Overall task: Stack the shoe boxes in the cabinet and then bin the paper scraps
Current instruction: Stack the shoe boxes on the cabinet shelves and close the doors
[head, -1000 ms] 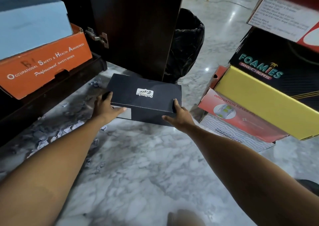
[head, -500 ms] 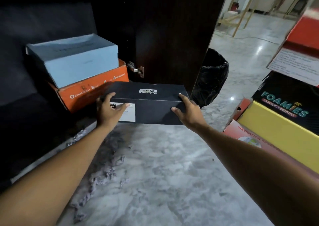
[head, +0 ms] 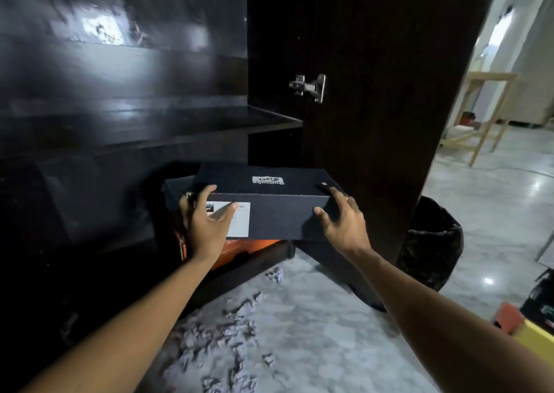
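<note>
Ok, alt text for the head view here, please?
Both hands, left hand and right hand, hold a black shoe box at the open dark cabinet, over an orange box; paper scraps litter the marble floor.

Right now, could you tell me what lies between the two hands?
In the head view, only the black shoe box spans between the left hand and right hand.

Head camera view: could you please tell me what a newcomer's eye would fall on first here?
A black cardboard shoe box held at the dark wooden cabinet's lower opening, left hand and right hand gripping its ends. Torn white paper scraps litter the marble floor below, with a black-lined waste bin behind the door.
</note>
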